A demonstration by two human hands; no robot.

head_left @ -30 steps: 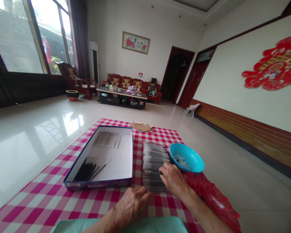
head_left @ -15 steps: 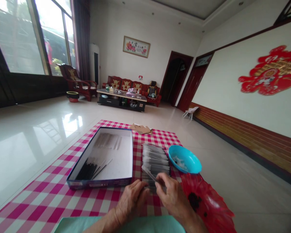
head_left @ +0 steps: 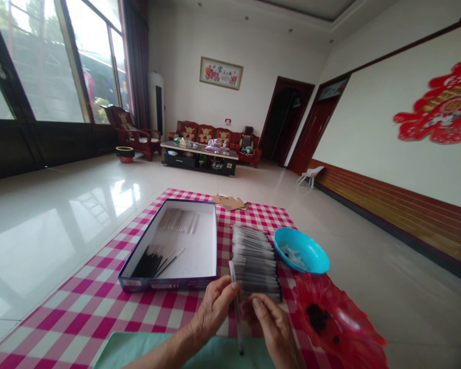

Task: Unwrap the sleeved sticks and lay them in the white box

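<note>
My left hand (head_left: pixel 217 302) is closed on a slim pen (head_left: pixel 236 312) with a clear barrel, its pale end up and its dark end pointing down toward me. To the right, my right hand (head_left: pixel 271 320) has thumb and forefinger pinched together; whatever they hold is too blurred to make out. Just beyond both hands lies a row of similar clear and black pens (head_left: pixel 255 259). On the left, a shallow white-lined box (head_left: pixel 197 259) contains thin black sticks (head_left: pixel 148 262) and, farther back, clear tubes (head_left: pixel 179 220).
A blue bowl (head_left: pixel 318 259) with small whitish pieces stands right of the pens. Nearer me, a red petal-edged bowl (head_left: pixel 349 328) holds small black parts (head_left: pixel 317 318). Cardboard pieces (head_left: pixel 230 202) lie at the checked tablecloth's (head_left: pixel 88 302) far edge. Green cloth (head_left: pixel 138 348) lies in front.
The slanted pen that was at my right fingers now stands nearly lengthwise in my left hand. My right hand has drawn slightly nearer, and the view has shifted a little.
</note>
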